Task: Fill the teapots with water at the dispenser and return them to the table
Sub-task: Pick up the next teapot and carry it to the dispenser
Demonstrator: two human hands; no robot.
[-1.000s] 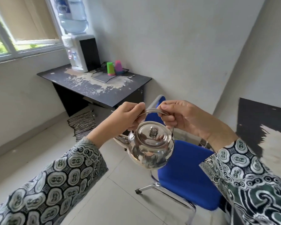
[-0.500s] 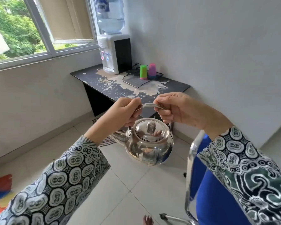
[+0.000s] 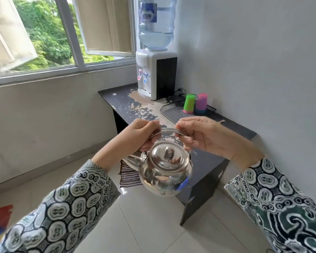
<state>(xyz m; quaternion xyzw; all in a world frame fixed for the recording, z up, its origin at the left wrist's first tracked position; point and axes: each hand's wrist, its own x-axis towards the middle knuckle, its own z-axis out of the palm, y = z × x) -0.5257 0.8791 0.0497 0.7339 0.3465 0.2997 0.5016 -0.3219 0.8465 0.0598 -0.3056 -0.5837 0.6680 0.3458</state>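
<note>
A shiny steel teapot with its lid on hangs in the air in front of me, spout pointing left. My left hand grips the left end of its wire handle and my right hand grips the right end. The white water dispenser with a large blue bottle on top stands on the far left end of the worn dark table, beyond the teapot. Its red and blue taps face left.
A dark tray on the table holds upturned green and pink cups. A striped mat lies on the tiled floor under the table. An open window fills the upper left; a white wall runs along the right.
I have come closer to the dispenser table and turned left; the blue chair has dropped out of view. Both hands keep the same hold on the teapot handle.
</note>
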